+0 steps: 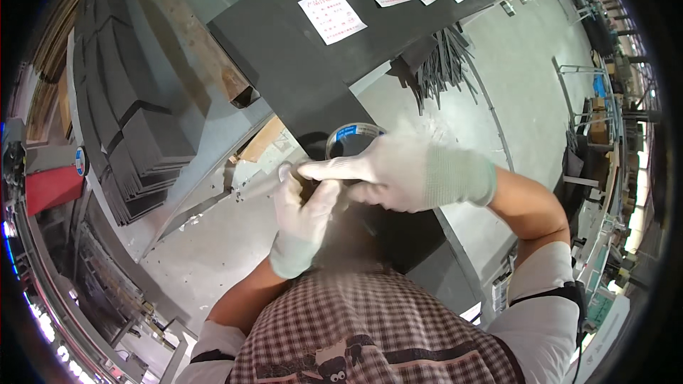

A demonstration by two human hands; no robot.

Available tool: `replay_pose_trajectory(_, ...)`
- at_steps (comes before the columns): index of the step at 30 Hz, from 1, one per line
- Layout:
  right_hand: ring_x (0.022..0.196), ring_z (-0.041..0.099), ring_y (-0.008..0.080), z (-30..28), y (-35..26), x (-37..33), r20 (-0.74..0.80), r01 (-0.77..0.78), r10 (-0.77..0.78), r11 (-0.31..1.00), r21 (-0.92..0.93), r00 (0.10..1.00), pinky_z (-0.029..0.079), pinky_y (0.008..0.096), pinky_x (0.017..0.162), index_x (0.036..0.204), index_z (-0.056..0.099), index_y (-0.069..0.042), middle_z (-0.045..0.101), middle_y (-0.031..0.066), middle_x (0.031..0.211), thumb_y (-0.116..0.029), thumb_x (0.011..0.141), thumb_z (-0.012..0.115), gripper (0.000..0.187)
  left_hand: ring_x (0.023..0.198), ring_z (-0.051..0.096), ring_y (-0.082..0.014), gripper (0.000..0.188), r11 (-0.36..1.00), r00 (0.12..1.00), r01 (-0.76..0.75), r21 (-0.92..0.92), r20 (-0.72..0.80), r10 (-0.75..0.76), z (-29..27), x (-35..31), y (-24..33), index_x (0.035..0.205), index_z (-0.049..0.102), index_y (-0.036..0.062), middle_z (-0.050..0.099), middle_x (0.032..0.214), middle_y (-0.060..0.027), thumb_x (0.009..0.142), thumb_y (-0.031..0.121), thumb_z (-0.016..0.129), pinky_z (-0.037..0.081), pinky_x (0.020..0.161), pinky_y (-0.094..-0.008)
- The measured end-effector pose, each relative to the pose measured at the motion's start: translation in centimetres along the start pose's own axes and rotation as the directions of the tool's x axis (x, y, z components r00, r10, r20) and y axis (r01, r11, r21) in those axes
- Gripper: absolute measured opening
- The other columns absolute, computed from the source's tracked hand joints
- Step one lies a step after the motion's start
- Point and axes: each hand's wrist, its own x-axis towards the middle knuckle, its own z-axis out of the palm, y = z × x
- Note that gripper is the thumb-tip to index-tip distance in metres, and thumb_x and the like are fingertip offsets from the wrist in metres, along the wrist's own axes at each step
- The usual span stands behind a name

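Two gloved hands meet over a grey bench in a workshop. At far left, dark sheets lie fanned in a stack. The left hand is curled shut, pinching something small and dark at its fingertips; what exactly it is cannot be told through the blur. The right hand reaches across it with fingers extended, touching the same spot, its grip not clearly closed on anything. Just behind the hands sits a roll of tape on a large dark board, which carries white paper labels. Further right, thin dark strips lie scattered.
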Motion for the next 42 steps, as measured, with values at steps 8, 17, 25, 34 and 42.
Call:
replay_pose_trajectory(8,0.092,0.068,0.0349,3.3,17.6,1.3,-0.138,-0.200,0.180,0.968,-0.154,0.974,0.054,0.0388,0.081,0.109,0.070,-0.005,0.071,0.0172,0.097,-0.022,0.089,0.060,0.028,0.077,0.063,-0.0139,0.028,0.804,0.834,0.547,-0.235,0.236,-0.498,-3.2,-0.7,-11.3,0.102,0.057,-0.0008,0.067,0.094,-0.0094,0.099,0.027,0.059,0.051,0.072,-0.0246)
replay_pose_trajectory(17,0.106,0.057,0.0339,6.7,10.9,3.7,-0.654,-0.163,0.182,0.983,0.089,0.734,0.044,0.0404,0.093,0.103,0.061,-0.002,0.060,0.0167,0.106,-0.011,0.079,0.070,0.028,0.128,0.047,-0.0206,0.104,0.789,0.729,0.436,-0.434,0.684,-0.026,-1.3,3.3,-18.8,0.141,0.044,-0.0014,0.051,0.136,-0.0074,0.076,0.078,0.060,0.040,0.108,-0.0355)
replay_pose_trajectory(25,0.122,0.044,0.0355,9.4,3.9,4.8,-0.625,-0.213,0.089,0.969,-0.128,0.776,0.037,0.0476,0.100,0.089,0.057,-0.012,0.049,0.0121,0.117,-0.025,0.061,0.082,0.040,0.104,0.058,-0.0166,0.056,0.593,0.666,0.728,-0.345,0.560,-0.492,-7.8,0.9,-12.0,0.140,0.048,0.0029,0.059,0.121,-0.0073,0.094,0.028,0.066,0.051,0.089,-0.0279)
replay_pose_trajectory(34,0.091,0.061,0.0406,1.6,4.2,0.8,-0.215,-0.047,0.015,0.988,-0.144,0.977,0.049,0.0440,0.086,0.134,0.054,-0.009,0.066,0.0223,0.095,-0.045,0.090,0.065,0.058,0.078,0.064,-0.0232,0.023,0.953,0.950,-0.186,0.240,0.291,0.112,1.5,4.2,-2.0,0.086,0.066,0.0022,0.064,0.088,-0.0114,0.075,0.018,0.079,0.051,0.066,-0.0316)
replay_pose_trajectory(42,0.080,0.068,0.0343,1.7,9.2,1.9,-0.233,-0.481,0.427,0.828,-0.287,0.874,0.053,0.0456,0.073,0.095,0.073,-0.012,0.069,0.0150,0.080,-0.025,0.087,0.059,0.021,0.104,0.061,-0.0199,0.073,0.921,0.977,-0.149,0.360,0.198,0.081,2.7,3.7,-4.5,0.129,0.054,0.0042,0.045,0.136,-0.0113,0.064,0.011,0.087,0.057,0.068,-0.0265)
